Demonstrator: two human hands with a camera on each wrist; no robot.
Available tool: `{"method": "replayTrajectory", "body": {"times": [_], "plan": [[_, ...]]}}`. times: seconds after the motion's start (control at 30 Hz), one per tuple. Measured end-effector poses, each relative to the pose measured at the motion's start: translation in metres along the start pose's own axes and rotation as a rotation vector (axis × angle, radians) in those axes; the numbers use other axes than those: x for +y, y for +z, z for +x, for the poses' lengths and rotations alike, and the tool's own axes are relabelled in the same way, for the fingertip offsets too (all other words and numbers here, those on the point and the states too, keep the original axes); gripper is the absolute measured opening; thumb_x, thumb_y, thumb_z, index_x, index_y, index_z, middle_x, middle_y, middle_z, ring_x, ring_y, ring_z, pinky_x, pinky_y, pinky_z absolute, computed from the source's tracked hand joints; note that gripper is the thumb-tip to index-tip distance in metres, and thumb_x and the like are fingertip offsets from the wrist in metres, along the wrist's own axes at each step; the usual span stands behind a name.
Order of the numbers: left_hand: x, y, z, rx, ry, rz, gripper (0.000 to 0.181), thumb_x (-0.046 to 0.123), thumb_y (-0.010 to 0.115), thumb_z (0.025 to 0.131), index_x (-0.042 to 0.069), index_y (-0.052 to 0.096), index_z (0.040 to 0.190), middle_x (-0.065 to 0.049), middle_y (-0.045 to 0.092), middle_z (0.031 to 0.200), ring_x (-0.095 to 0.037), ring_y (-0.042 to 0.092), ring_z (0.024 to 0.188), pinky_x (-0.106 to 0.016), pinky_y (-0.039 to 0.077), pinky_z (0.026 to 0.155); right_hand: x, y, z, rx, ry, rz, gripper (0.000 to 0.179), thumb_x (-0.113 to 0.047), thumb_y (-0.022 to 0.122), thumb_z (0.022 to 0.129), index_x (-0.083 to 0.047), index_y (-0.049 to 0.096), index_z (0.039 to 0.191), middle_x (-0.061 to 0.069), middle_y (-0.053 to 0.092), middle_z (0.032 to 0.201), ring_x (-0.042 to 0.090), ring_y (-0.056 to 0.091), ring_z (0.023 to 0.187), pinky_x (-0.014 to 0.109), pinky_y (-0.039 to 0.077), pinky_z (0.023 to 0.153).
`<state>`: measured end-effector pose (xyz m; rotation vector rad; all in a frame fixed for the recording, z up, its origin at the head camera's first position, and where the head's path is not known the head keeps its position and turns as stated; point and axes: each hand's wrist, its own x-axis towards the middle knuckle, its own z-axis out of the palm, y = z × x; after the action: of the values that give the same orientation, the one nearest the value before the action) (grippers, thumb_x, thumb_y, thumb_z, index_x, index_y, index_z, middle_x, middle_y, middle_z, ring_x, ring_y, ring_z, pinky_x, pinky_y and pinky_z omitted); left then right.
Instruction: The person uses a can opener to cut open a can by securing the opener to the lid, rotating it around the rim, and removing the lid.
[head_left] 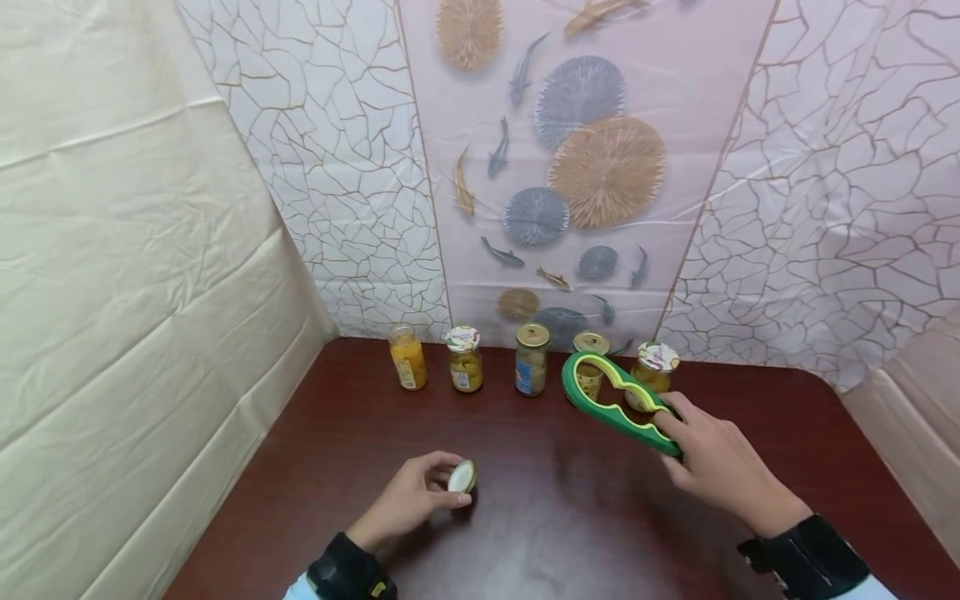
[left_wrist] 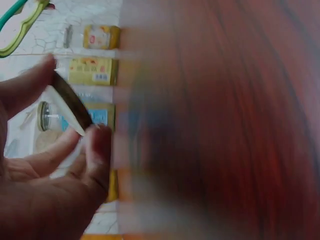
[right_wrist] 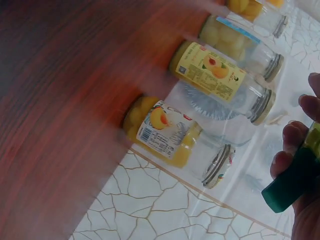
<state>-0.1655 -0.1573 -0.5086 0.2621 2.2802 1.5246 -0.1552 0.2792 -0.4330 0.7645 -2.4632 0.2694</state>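
My left hand (head_left: pixel 420 492) pinches a jar lid (head_left: pixel 462 477) by its edge over the near part of the table, its pale inner side showing. The left wrist view shows the lid (left_wrist: pixel 72 102) edge-on between thumb and fingers. My right hand (head_left: pixel 720 467) grips the handle end of a green jar opener (head_left: pixel 611 414) with a scalloped yellow-green inner edge. In the head view the opener's loop overlaps a gold-lidded jar (head_left: pixel 591 343). A jar with a white patterned lid (head_left: pixel 657 357) stands just behind the right hand's fingertips. Only the opener's end (right_wrist: pixel 287 187) shows in the right wrist view.
Along the back of the dark red table (head_left: pixel 360 433) stand more fruit jars: a lidless one with orange contents (head_left: pixel 408 360), one with a white patterned lid (head_left: pixel 465 360), and a gold-lidded one (head_left: pixel 532 360). A patterned cloth (head_left: pixel 360 167) hangs right behind them.
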Motion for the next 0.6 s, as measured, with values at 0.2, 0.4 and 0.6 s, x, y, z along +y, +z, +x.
{"method": "replayTrajectory", "body": {"times": [0.2,0.4,0.6], "plan": [[-0.005,-0.012,-0.004,0.093,-0.02,0.273,0.053,0.026,0.096,0.081,0.012,0.072,0.126,-0.006,0.069,0.112,-0.018,0.064,0.098,-0.033,0.051,0.08,0.001,0.0,-0.004,0.007,-0.004,0.005,0.029,-0.007,0.081,0.073,-0.018,0.062,0.093,0.006,0.065,0.117,0.003,0.042,0.07,0.018,0.032,0.056],[-0.009,-0.02,-0.009,0.19,-0.043,0.49,0.053,0.024,0.099,0.076,0.013,0.073,0.121,-0.007,0.062,0.109,-0.02,0.057,0.098,-0.038,0.049,0.084,0.0,-0.001,-0.005,0.012,0.007,0.016,0.03,-0.006,0.081,0.073,-0.019,0.062,0.093,0.005,0.065,0.118,0.003,0.042,0.07,0.019,0.033,0.056],[-0.012,-0.029,-0.009,0.258,-0.101,0.589,0.052,0.023,0.099,0.075,0.014,0.071,0.118,-0.009,0.061,0.111,-0.023,0.055,0.102,-0.044,0.049,0.089,-0.002,0.0,-0.005,0.01,0.011,0.023,0.031,-0.007,0.082,0.073,-0.019,0.063,0.093,0.005,0.065,0.119,0.003,0.043,0.071,0.019,0.034,0.057]]}}
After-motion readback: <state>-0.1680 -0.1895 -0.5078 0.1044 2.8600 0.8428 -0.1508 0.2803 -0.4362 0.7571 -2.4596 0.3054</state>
